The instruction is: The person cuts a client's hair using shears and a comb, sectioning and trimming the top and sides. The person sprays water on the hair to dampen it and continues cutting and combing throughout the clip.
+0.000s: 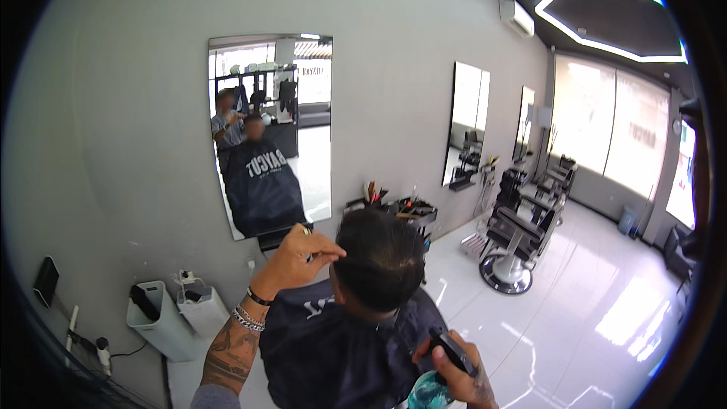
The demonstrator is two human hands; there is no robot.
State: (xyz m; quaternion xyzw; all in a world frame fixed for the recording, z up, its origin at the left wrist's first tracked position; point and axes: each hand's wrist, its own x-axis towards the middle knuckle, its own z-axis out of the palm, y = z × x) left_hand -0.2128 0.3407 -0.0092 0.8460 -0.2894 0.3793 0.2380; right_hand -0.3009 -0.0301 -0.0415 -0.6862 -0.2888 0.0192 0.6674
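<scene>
In front of me sits a person with short dark hair (377, 258), seen from behind and above. A dark barber's cape (346, 346) with white lettering covers the shoulders. My left hand (301, 258) is raised at the left side of the hair, its fingers drawn together and the fingertips at the hair's edge. Nothing shows between them; whether they pinch a few strands is too small to tell. Lower right, my right hand (463, 372) grips a spray bottle (434, 391) with a black trigger head and a teal patterned body, behind the person's right shoulder.
A wall mirror (272, 182) reflects the caped person and me. Beyond the head stands a tool trolley (417, 213) holding barber's tools. Barber chairs (514, 238) line the right. A tall pale bin (162, 324) and a white appliance (204, 307) stand at lower left.
</scene>
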